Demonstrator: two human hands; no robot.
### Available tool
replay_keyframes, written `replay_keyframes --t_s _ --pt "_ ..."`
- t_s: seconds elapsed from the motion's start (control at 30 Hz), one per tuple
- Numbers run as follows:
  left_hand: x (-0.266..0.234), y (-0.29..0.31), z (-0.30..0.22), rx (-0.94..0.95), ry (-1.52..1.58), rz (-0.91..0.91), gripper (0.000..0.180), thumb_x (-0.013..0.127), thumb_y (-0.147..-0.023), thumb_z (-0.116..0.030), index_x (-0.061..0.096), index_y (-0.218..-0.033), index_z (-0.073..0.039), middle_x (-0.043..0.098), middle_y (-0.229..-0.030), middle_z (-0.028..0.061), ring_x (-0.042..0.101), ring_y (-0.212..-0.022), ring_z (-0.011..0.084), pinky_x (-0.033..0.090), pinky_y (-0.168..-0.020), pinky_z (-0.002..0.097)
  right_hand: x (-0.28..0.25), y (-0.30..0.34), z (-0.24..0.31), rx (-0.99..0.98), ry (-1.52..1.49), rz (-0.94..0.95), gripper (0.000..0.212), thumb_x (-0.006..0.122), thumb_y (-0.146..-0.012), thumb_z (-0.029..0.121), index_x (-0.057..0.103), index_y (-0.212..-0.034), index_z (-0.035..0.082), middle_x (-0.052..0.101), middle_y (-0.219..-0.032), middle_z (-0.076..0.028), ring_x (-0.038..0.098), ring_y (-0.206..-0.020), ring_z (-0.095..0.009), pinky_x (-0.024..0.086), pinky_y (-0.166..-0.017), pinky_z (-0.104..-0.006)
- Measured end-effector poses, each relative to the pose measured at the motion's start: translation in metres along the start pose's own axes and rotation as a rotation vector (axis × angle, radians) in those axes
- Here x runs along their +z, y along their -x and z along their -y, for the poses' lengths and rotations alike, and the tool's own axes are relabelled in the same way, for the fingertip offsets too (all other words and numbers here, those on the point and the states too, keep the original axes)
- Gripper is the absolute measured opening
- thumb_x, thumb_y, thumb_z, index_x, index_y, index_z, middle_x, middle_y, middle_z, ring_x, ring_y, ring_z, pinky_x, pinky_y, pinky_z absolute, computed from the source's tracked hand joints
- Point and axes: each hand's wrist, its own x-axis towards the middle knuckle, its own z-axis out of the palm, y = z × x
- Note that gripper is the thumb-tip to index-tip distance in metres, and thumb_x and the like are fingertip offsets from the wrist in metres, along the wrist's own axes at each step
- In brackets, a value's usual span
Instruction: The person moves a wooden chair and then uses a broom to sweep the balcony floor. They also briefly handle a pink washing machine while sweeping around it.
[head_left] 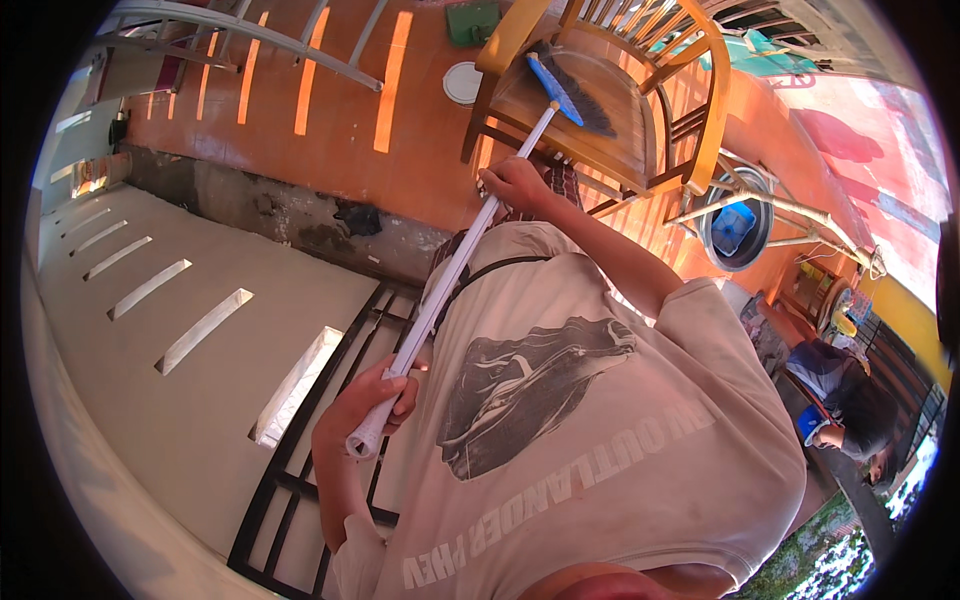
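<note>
A broom with a long pale handle [447, 270], a blue head [556, 88] and dark bristles [583, 92] runs diagonally across my front. Near the handle's butt end, my left hand [372, 408] is closed around it. Farther along toward the head, my right hand [516, 186] also grips the handle. The head and bristles appear over the seat of a wooden armchair [610, 135]. Whether they touch the seat, I cannot tell.
A metal ladder [290, 42] leans in at the upper left. A round white lid [462, 84] and a green object [472, 22] lie on the orange floor. Beyond the chair is a dark basin [738, 232]. A person [850, 390] sits at right. Black metal bars [290, 485] stand left.
</note>
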Motion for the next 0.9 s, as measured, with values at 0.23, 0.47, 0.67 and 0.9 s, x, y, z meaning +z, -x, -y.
replay_keyframes --t_s 0.23,0.47,0.67,0.9 --pt "0.064 0.129 0.005 0.134 -1.122 -0.494 0.067 0.072 -0.085 -0.019 0.045 -0.144 -0.002 0.069 -0.108 0.018 0.069 -0.089 0.0333 0.055 -0.076 0.0382 0.03 -0.006 0.071 -0.075 -0.036 0.146 0.045 0.051 -0.093 0.031 0.06 -0.06 0.001 0.054 -0.054 -0.02 0.055 -0.052 -0.041 0.044 -0.056 -0.0496" --pt "0.142 0.187 -0.031 -0.032 -1.147 -0.732 0.055 0.071 -0.089 -0.018 0.054 -0.138 -0.001 0.066 -0.119 0.0259 0.067 -0.111 0.0365 0.054 -0.09 0.042 0.001 0.012 0.122 -0.061 -0.255 0.287 0.047 0.052 -0.094 0.033 0.062 -0.06 0.003 0.055 -0.055 -0.018 0.056 -0.053 -0.04 0.043 -0.054 -0.049" --pt "0.094 0.125 -0.075 0.123 -1.279 -0.711 0.057 0.071 -0.083 -0.008 0.056 -0.138 -0.003 0.069 -0.09 0.017 0.063 -0.07 0.0237 0.052 -0.071 0.0288 0.005 -0.02 0.062 0.004 -0.181 0.168 0.045 0.051 -0.092 0.037 0.066 -0.063 0.006 0.057 -0.056 -0.016 0.057 -0.054 -0.038 0.043 -0.054 -0.0479" --pt "0.033 -0.128 -0.149 0.376 -1.37 -0.646 0.048 0.068 -0.089 -0.024 0.06 -0.136 -0.025 0.07 -0.09 0.0192 0.065 -0.079 0.0406 0.052 -0.075 0.044 -0.048 -0.055 -0.151 0.236 0.706 -0.201 0.021 0.054 -0.091 0.025 0.063 -0.099 0.008 0.063 -0.109 -0.007 0.052 -0.113 -0.038 0.046 -0.096 -0.0462"
